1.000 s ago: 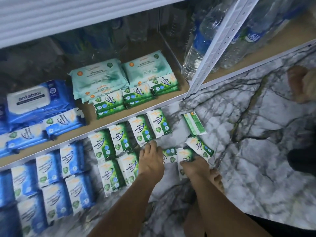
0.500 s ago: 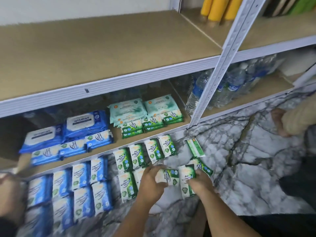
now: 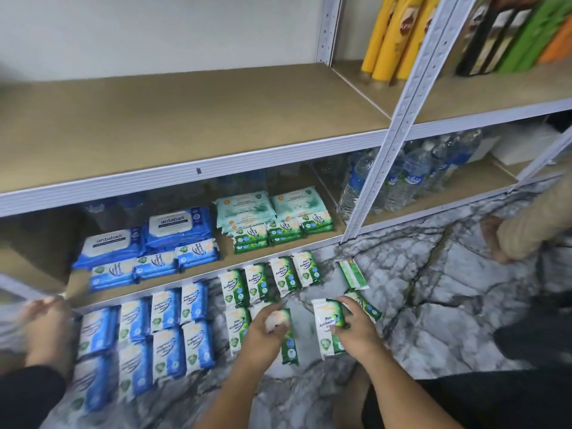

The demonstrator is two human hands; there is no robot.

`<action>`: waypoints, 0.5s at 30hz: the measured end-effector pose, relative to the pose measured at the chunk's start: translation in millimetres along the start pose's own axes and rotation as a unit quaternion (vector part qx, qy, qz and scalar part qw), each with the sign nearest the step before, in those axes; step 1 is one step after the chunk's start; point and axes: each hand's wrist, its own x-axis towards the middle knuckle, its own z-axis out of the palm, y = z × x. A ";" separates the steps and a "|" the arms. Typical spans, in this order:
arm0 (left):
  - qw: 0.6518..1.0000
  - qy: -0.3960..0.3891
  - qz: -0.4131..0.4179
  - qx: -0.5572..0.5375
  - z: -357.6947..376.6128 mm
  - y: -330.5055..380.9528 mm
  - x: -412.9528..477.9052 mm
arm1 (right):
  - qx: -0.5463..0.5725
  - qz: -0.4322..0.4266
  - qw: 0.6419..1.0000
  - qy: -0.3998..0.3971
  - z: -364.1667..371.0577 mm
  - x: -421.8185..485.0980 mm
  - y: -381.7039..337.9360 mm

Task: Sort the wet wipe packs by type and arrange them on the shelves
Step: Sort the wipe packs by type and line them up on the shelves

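The left hand (image 3: 266, 334) curled its fingers round the upper end of a green pack (image 3: 289, 345), low over the marble floor (image 3: 433, 305). Just right of it, the right hand (image 3: 356, 331) gripped a second green pack (image 3: 325, 332) by its right edge, thumb across the printed face, which was turned up toward the camera. Whether either pack touched the floor could not be told.

A third green pack (image 3: 368, 306) lay on the floor, partly under the right hand's fingers. Left of the left hand and beyond it, more green packs (image 3: 257, 281) lay in rows, and further left blue packs (image 3: 167, 329) lay in a block of rows. At the far left was another person's hand (image 3: 46, 323), blurred. A pale green pack (image 3: 353, 275) lay alone near the shelf post (image 3: 387, 150). Far right, another person's foot (image 3: 492, 239) rested on the floor.

On the lower shelf (image 3: 229, 258), small blue packs (image 3: 154, 264) sat in front of large blue packs (image 3: 179, 224) marked antabax. To their right, stacked small green packs (image 3: 280, 232) sat in front of large teal packs (image 3: 269, 204). Water bottles (image 3: 402, 181) stood in the next bay. Above ran the upper shelf (image 3: 185, 119), with yellow rolls (image 3: 387, 35) and upright boxes (image 3: 510, 32) in its right bay.
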 end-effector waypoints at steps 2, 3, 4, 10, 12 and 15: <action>0.999 -0.037 -0.025 -0.031 1.4 -5.5 -0.6 | 0.007 0.006 1.000 0.001 -1.2 1.5 5.6; 0.999 -0.040 -0.031 -0.019 2.5 -7.7 -0.5 | 0.006 0.010 1.000 0.005 -1.8 2.4 7.6; 0.999 -0.037 -0.037 -0.008 3.8 -8.6 -0.6 | 0.003 0.010 1.000 0.010 -1.8 3.7 9.5; 0.998 0.007 -0.025 0.052 5.3 -9.2 6.5 | -0.011 0.012 1.000 0.013 -1.4 6.8 5.8; 0.997 -0.003 -0.011 0.076 6.0 -9.2 14.1 | -0.005 0.012 1.000 0.004 -2.0 10.0 4.5; 0.996 -0.003 -0.009 0.083 10.0 -6.0 26.2 | 0.002 0.014 1.000 0.004 -2.6 17.2 3.6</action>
